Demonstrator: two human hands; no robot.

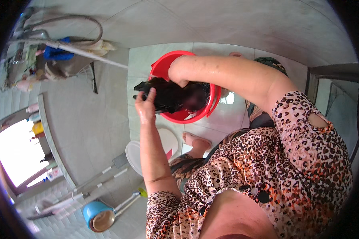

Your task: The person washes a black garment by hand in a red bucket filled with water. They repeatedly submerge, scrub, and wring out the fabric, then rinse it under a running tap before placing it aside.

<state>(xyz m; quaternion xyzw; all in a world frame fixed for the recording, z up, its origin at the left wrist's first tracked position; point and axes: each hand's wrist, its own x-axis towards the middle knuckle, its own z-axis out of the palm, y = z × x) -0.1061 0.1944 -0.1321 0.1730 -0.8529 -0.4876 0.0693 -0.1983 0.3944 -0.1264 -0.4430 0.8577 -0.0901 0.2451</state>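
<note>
A red bucket [167,59] stands on the tiled floor in front of me. Wet-looking black cloth [163,93] lies across its opening and hangs over the left rim. My left hand [145,104] grips the cloth's left end, its thumb on top and the other fingers partly hidden. Over the bucket, my right hand [180,71] is closed on the same cloth near the far rim, its fingertips mostly hidden. Darker, wet-looking cloth fills the bucket's right part, where the details are blurred.
A long white streak, pipe or water, slants from the grey hose [68,18] toward the bucket. A cluttered rack [75,65] hangs at far left. White round tubs [135,157] stand beside my left forearm. Further left are a blue basin [93,211] and long-handled tools [121,161].
</note>
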